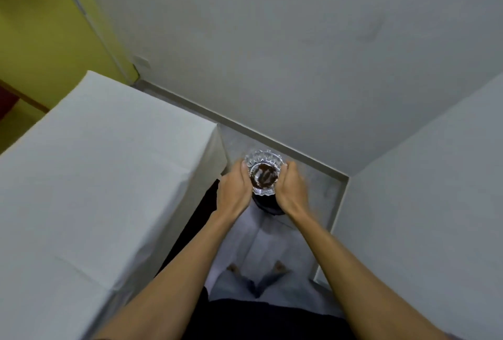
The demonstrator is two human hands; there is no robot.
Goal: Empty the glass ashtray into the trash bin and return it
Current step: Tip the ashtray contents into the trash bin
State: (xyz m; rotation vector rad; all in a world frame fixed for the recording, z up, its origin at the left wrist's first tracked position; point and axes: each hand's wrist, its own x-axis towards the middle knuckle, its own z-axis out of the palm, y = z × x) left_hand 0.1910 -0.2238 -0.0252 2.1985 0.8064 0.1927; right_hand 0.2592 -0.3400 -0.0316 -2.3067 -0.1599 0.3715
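Observation:
The glass ashtray (263,165) is cut glass with dark brown ash and debris in its middle. It is held level in the air between both hands. My left hand (234,188) grips its left rim and my right hand (291,190) grips its right rim. Directly under the ashtray, on the floor, a dark round trash bin (268,207) shows only as a black sliver between my wrists; most of it is hidden by the ashtray and hands.
A table under a white cloth (103,176) fills the left side, its corner close to my left hand. Grey walls (299,54) meet in a corner ahead and to the right (424,203). My feet stand on the pale floor (318,184) below.

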